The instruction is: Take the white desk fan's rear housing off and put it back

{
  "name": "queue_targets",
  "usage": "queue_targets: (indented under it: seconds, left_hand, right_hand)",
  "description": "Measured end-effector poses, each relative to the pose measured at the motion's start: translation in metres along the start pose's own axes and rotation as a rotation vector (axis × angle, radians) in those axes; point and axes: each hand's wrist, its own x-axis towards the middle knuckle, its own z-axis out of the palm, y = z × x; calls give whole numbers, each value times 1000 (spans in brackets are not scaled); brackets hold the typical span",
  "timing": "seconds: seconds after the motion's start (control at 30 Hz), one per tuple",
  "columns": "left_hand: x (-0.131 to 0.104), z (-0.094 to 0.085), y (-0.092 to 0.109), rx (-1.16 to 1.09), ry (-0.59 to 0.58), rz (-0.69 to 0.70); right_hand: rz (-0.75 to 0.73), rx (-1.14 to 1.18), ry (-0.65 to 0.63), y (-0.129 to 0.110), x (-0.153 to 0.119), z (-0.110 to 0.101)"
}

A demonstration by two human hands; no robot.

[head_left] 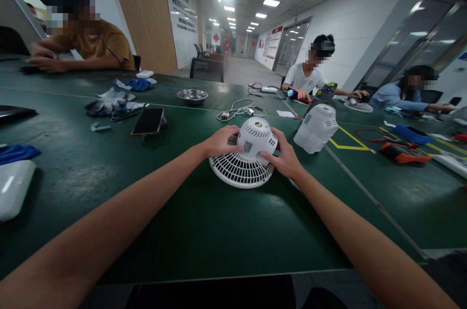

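Observation:
A white slatted motor housing (256, 135) sits over a round white fan grille (242, 171) on the green table, in the middle of the head view. My left hand (225, 141) grips the housing's left side, its thumb near a small grey label. Around the right side wrap the fingers of my right hand (283, 155), with the thumb across the front. Just to the right stands a white plastic fan base (316, 128). A white cable with a plug (237, 111) lies behind the housing.
On the green table (175, 231) are a phone (148, 121), gloves (109, 103), a metal bowl (192, 96), a white case (14, 190) at left and an orange multimeter (404, 154) at right. Three people sit across the table.

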Motion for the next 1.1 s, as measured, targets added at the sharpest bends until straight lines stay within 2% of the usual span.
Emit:
queue_targets:
  seconds: [0.2, 0.37, 0.63, 0.87, 1.1]
  left_hand:
    - [2, 3, -5, 209, -26, 89]
    - [5, -1, -8, 357, -136, 115]
    - [5, 1, -10, 489, -135, 59]
    - [6, 2, -8, 525, -136, 58]
    - [7, -1, -6, 477, -150, 52]
  right_hand:
    - [-11, 20, 21, -1, 0, -4]
    - [-24, 18, 14, 1, 0, -1]
    - [34, 64, -13, 5, 0, 0]
    - [64, 108, -75, 8, 3, -4]
    - [71, 137, -112, 2, 4, -7]
